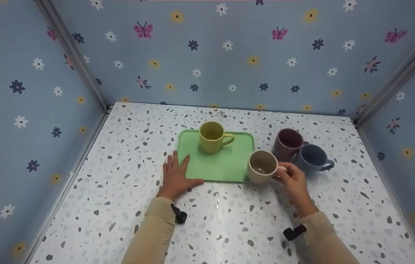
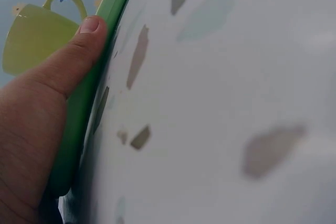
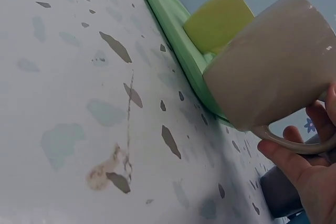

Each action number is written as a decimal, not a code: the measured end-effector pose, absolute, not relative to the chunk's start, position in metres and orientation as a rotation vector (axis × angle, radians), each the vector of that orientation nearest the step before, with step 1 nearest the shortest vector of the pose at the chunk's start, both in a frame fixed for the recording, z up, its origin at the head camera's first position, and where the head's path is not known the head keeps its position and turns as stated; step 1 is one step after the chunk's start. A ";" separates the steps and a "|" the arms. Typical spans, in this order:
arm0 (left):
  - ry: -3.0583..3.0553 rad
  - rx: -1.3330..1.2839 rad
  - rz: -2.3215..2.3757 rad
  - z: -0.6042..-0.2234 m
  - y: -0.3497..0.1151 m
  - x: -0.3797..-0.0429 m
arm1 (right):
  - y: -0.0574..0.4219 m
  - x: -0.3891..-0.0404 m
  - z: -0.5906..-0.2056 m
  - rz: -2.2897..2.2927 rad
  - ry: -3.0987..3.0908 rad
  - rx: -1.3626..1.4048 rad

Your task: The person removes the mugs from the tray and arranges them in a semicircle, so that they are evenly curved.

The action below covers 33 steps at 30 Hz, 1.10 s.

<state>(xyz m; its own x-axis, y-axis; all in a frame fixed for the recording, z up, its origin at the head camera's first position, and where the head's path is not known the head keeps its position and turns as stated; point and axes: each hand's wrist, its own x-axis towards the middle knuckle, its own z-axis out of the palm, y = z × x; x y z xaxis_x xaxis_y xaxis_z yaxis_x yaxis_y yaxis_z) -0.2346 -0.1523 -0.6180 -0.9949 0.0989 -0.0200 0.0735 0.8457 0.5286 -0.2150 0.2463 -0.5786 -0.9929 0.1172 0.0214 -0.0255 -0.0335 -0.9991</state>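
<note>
A green tray point(image 1: 215, 168) lies on the speckled table, with a yellow mug point(image 1: 211, 139) standing at its back, handle to the right. My left hand point(image 1: 176, 178) rests with spread fingers at the tray's left front corner; in the left wrist view the thumb point(image 2: 79, 51) lies along the tray's edge. My right hand point(image 1: 293, 183) pinches the handle of a beige mug point(image 1: 257, 176). That mug is upright and overlaps the tray's right front corner. From the right wrist view, fingers curl around the handle point(image 3: 294, 145) and the mug's base is close to the tray edge.
Right of the tray, a maroon mug point(image 1: 284, 150) and a blue-grey mug point(image 1: 308, 165) stand close together, just beyond my right hand. Flower-patterned walls point(image 1: 229, 55) enclose the table point(image 1: 127, 146) at the back and both sides.
</note>
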 end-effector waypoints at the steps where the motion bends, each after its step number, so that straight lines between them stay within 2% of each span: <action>1: 2.975 0.140 0.842 -0.618 -0.152 -0.235 | 0.248 -0.214 -0.579 2.188 -2.099 -0.096; 11: 2.957 0.126 0.813 -0.621 -0.153 -0.238 | 0.269 -0.207 -0.581 2.188 -2.065 -0.199; 33: 2.962 0.132 0.818 -0.625 -0.154 -0.239 | 0.311 -0.196 -0.583 2.161 -2.082 -0.217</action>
<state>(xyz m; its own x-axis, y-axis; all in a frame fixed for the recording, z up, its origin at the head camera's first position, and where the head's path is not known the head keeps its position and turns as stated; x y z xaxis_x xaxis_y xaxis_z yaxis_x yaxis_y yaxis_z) -0.2392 -0.1535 -0.6252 -0.9941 0.1003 -0.0410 0.0651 0.8551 0.5144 -0.1956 0.3110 -0.5833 -0.9808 0.1946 -0.0112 0.0039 -0.0377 -0.9993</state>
